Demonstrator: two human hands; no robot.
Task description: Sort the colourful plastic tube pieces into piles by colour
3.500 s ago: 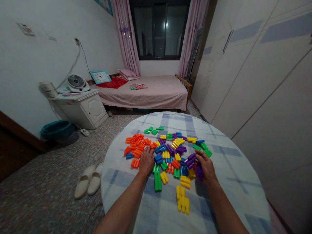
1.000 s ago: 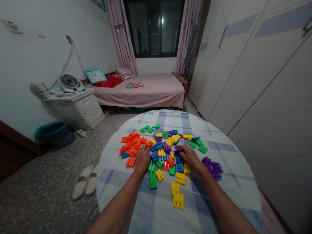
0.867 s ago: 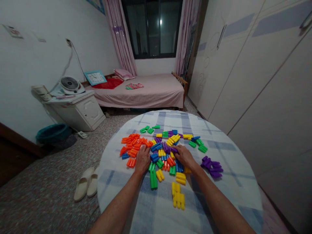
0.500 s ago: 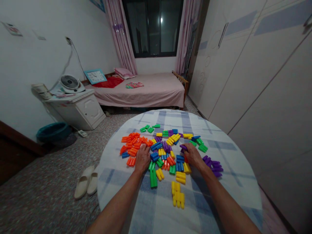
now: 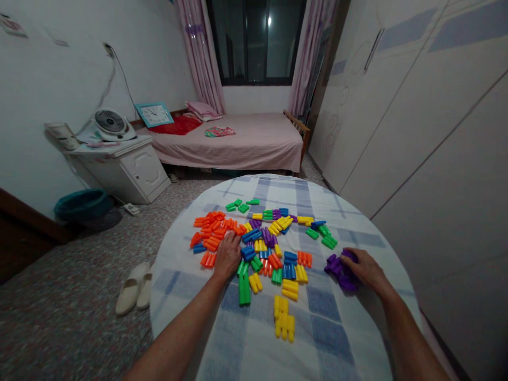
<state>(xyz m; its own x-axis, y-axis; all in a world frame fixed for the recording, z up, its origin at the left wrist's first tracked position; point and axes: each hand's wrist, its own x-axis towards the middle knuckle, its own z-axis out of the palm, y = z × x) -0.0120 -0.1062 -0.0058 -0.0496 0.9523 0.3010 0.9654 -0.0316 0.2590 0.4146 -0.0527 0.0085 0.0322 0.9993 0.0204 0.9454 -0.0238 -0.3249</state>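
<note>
R hand (image 5: 365, 269) at purple pile (image 5: 336, 270), L hand (image 5: 227, 256) by orange heap (image 5: 214, 227)

Purple pile sits on the round, cloth-covered bench (image 5: 325, 333), apart from the other plastic pcs. R hand is at the pile's R side, fingers bent down onto its top pcs; touching, but can't tell if they grip one.

Orange block (image 5: 305, 259) is near, L of pile, w/ blue blocks (image 5: 289, 271) & yellow block (image 5: 302, 274) next to it. Green pcs (image 5: 328, 242) lie beyond the pile, slightly L. Mixed-color cluster (image 5: 270, 239) is further L. Yellow group (image 5: 284, 319) is L of pile & nearer the wearer.

L hand is well L of pile, betw. orange heap & the cluster; fingers bent, tips down at the pcs, can't tell if anything's held. Long green block (image 5: 244, 290): also well L of pile, slightly nearer the wearer.

Farther out: pink bed (image 5: 246, 145) & dark window (image 5: 256, 47) beyond the pile; big wardrobe (image 5: 428, 174) R of it. Far L & beyond: white cabinet (image 5: 143, 172) w/ fan (image 5: 110, 121) on top, teal-lined bin (image 5: 84, 205). Slippers (image 5: 129, 296) on the floor (image 5: 79, 275), far L of pile.
</note>
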